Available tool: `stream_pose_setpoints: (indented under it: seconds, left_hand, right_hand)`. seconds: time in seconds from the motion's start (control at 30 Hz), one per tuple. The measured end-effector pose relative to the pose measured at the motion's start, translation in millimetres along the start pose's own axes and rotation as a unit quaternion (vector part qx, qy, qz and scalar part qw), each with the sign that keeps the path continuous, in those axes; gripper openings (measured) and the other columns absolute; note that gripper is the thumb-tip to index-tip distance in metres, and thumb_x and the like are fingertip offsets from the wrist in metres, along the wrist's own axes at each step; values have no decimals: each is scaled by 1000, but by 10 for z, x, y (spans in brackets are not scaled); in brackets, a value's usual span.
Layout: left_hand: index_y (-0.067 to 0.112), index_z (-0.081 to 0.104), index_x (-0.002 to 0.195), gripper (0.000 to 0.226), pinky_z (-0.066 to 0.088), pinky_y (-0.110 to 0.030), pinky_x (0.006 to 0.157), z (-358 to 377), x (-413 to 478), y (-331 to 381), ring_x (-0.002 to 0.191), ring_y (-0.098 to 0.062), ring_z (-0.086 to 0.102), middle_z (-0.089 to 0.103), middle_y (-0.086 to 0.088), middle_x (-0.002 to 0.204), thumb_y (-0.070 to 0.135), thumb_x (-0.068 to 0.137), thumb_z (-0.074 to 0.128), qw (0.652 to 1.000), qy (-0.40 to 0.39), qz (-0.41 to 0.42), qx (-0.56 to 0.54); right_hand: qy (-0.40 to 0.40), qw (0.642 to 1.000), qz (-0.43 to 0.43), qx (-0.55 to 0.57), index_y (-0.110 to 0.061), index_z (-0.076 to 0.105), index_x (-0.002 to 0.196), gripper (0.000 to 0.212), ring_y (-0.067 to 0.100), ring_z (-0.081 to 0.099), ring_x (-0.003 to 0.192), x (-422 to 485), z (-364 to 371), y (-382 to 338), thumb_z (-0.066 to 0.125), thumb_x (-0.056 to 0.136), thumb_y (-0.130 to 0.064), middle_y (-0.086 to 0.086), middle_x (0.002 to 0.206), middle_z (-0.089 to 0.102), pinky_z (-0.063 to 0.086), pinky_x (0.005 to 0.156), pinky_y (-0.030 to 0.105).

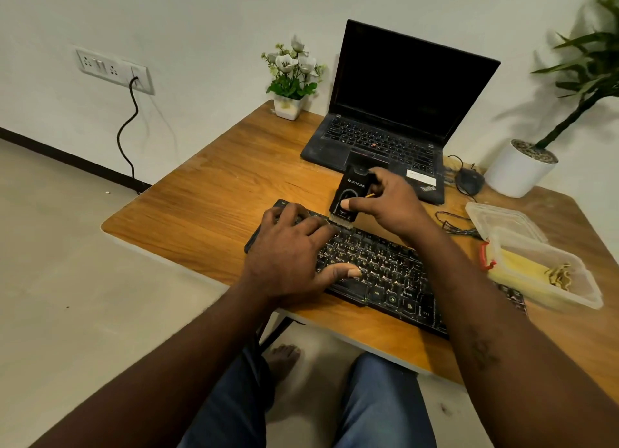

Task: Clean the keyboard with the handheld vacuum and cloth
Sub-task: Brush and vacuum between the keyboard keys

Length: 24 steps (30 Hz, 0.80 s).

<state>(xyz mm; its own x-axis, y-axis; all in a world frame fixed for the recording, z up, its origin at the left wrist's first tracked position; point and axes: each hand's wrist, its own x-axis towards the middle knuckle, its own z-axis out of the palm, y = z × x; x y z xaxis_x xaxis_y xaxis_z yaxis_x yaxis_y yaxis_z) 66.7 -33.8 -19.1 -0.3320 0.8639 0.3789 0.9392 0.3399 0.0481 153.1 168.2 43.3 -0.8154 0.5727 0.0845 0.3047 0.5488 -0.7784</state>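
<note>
Gripping the vacuum (351, 193) brush-down at the keyboard's (378, 266) far edge, the right hand (385, 203) appears mid-vacuuming while the flat, open left hand (288, 256) steadies it; next probably comes sweeping the nearer rows.

A wooden table (207, 193) with rounded corners stands against a pale wall. A black keyboard (385, 270) lies slantwise along its near edge. Behind it sits an open black laptop (378, 139), its screen dark. At the far left corner stands a small white pot of white flowers (288, 107). Just right of the laptop lies a black mouse (469, 181), its thin black cable (452, 224) looping across the wood. A white planter (517, 171) stands at the far right corner. A clear plastic container (536, 246) hides part of the keyboard's right end, with a clear lid (499, 218) behind it.
</note>
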Motion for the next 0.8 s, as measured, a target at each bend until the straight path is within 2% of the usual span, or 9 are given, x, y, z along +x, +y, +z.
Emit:
stream_pose_setpoints:
  seconds: [0.13,0.2,0.37,0.57,0.7,0.8]
  left_hand:
    - [29,59,139,90,36,-50,101,-12,3,6,127,-26,45,64,4,137,90,89,15,1000,5,-2,-6]
    - [28,60,138,91,36,-50,100,-13,3,9,126,-26,46,65,4,136,90,89,15,1000,12,-4,-8]
    - [29,58,141,89,36,-50,100,0,7,3,126,-25,44,64,5,136,91,89,19,1000,11,-10,-3]
    - [28,62,137,85,38,-50,98,46,18,-10,124,-26,47,67,4,131,89,90,26,1000,31,-5,-2]
    - [28,62,137,85,39,-50,97,42,15,1,124,-27,47,67,3,132,89,90,27,999,36,-1,-3]
    - [27,62,138,87,38,-50,98,17,14,4,123,-27,47,67,3,133,89,90,25,1000,28,-3,-3]
  right_hand:
    - [-34,999,5,22,-23,64,119,48,17,71,96,140,48,-48,89,78,-22,-1,103,75,54,78,34]
    - [-45,999,-10,-14,-23,63,122,51,16,70,100,150,0,-50,89,79,-24,-2,106,74,56,84,36]
    - [-58,996,12,-66,-25,60,125,52,11,64,107,-22,-329,127,86,81,-26,-6,114,68,52,83,33]
    - [-49,995,60,-56,-24,65,120,50,18,70,105,-264,-723,350,89,77,-21,-1,110,75,56,95,44]
    - [-47,997,44,-40,-22,65,117,46,15,70,102,-222,-600,256,88,78,-17,-2,107,74,56,92,40]
    - [-45,998,15,-33,-25,64,120,47,14,68,104,-73,-322,120,87,80,-23,-5,110,72,54,88,38]
